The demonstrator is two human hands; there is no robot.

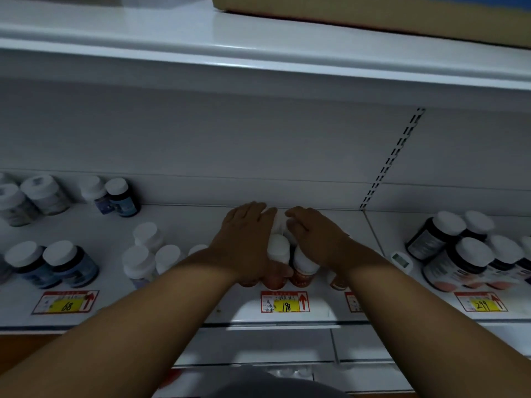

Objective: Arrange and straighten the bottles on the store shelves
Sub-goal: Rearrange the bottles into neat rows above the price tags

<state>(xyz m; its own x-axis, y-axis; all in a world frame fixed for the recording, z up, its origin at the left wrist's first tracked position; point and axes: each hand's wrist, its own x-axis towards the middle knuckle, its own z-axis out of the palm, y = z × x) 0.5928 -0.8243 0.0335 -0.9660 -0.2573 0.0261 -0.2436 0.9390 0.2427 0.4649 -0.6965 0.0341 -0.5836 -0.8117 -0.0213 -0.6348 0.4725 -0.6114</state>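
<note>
Both hands cup a tight cluster of white-capped, orange-labelled plastic bottles (278, 254) standing mid-shelf on the white metal shelf (201, 222), just behind the red-and-yellow price tag marked 198 (285, 302). The left hand (244, 237) lies flat along the cluster's left side with fingers extended and pressed together; the right hand (313, 234) mirrors it on the right, fingers curved over the far caps. Neither truly grips a bottle. Squeezing unevenly could likely tip the tall, narrow bottles into each other, and the near orange bottle (303, 268) may topple off the shelf edge.
</note>
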